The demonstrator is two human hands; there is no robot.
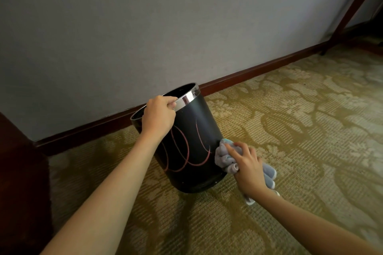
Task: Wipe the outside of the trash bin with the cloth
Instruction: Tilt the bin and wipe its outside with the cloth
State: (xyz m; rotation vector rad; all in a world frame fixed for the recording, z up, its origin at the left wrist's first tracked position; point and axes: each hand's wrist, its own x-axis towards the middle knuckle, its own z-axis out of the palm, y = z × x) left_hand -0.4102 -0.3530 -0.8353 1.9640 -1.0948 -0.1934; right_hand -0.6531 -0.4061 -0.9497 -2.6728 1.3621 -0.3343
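Right hand bunches cloth against lower side of trash bin on carpet. Left hand clamps the chrome rim. Risk: bin tips or slides (looks light) if that grip loosens; pink scribbles unwiped.

You face a grey wall with dark wooden skirting, above patterned olive carpet; a wooden furniture leg slants at right.

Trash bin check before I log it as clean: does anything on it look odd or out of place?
Yes. The trash bin has looping pinkish scribble marks across its black side, left of the cloth, and it is tilted.
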